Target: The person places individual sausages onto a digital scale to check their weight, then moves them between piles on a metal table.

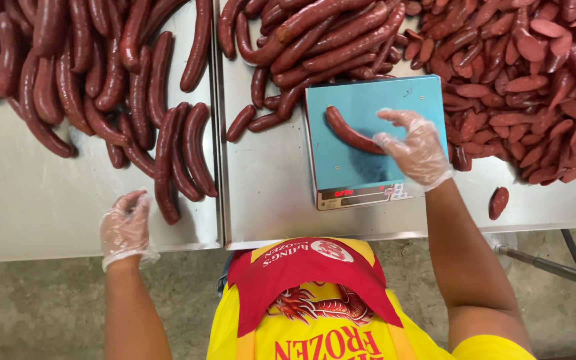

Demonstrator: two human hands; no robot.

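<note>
Setting one sausage on the scale w/ my right hand, fingers loosely on it; left hand empty, half-open near the pile. Link could roll off if nudged.

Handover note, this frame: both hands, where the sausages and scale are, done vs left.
Right hand, gloved, fingers on one sausage lying on the blue scale platform; whether it grips it is unclear.
Left hand, gloved, empty, resting on the steel table near the whole sausages.
More whole sausages lie behind the scale; cut pieces are piled to the right.
Done: one sausage on the scale, display lit.
Left: whole sausages in both piles.
</note>
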